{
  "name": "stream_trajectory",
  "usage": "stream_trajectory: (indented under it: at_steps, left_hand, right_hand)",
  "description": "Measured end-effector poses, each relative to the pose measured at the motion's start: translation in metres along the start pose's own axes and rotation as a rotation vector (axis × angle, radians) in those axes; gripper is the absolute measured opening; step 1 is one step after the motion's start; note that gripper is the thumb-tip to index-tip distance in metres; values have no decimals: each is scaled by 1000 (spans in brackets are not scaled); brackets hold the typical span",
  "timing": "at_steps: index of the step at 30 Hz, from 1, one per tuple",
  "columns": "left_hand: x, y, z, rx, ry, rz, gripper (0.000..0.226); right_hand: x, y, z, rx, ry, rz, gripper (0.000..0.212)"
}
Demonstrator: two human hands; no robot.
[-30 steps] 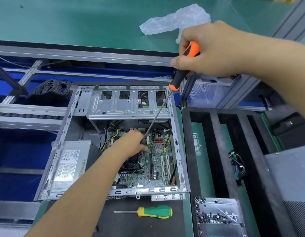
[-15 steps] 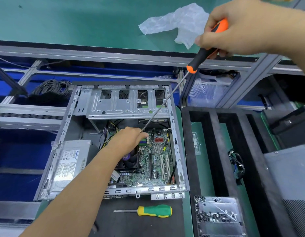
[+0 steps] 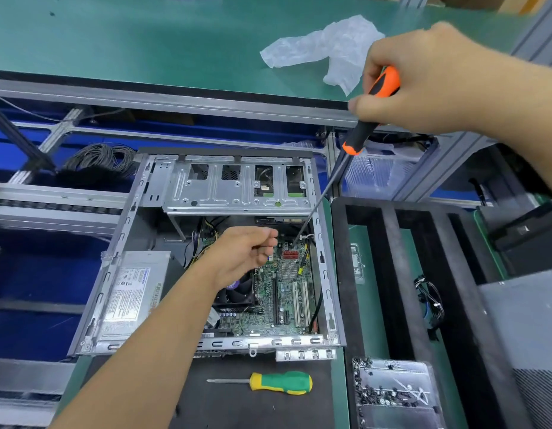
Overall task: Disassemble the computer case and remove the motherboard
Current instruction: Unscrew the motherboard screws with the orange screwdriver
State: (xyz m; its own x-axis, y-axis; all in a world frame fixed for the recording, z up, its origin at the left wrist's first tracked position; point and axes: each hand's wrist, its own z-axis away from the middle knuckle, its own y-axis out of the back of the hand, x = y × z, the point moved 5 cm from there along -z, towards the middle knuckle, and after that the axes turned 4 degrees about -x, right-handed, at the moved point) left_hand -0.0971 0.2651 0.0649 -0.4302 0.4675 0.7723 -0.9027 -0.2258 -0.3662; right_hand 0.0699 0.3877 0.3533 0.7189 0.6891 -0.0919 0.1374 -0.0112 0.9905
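The open computer case (image 3: 325, 274) lies flat with its green motherboard (image 3: 287, 292) inside. My right hand (image 3: 423, 82) grips the orange-and-black handle of a long screwdriver (image 3: 366, 125). Its shaft slants down-left and its tip touches the board's far right corner near the red connectors. My left hand (image 3: 246, 255) hovers over the board beside the CPU fan (image 3: 237, 292), fingers curled closed; whether it pinches anything small is hidden. A grey power supply (image 3: 132, 292) fills the case's left side, and a metal drive cage (image 3: 237, 187) spans the far end.
A green-and-yellow screwdriver (image 3: 280, 382) lies on the mat in front of the case. A clear tray of screws (image 3: 392, 391) sits front right beside a black slotted foam rack (image 3: 392, 258) holding cables. A crumpled plastic bag (image 3: 318, 48) lies on the green bench behind. Coiled wire (image 3: 98, 159) rests far left.
My right hand has swung the screwdriver, moving its tip from the board's middle to the far right corner. My left hand lifted slightly and curled shut.
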Motion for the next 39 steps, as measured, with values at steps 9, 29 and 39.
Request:
stream_trajectory:
  at_steps: [9, 29, 39]
  left_hand:
    - [47, -57, 10, 76, -557, -834, 36]
    - [49, -78, -10, 86, -672, -1049, 22]
    - [48, -76, -8, 98, -679, -1026, 19]
  right_hand:
    - [-28, -30, 0, -76, 148, 59, 24]
    - [-36, -61, -8, -92, 186, 148, 28]
    - [-41, -60, -8, -105, 189, 178, 30]
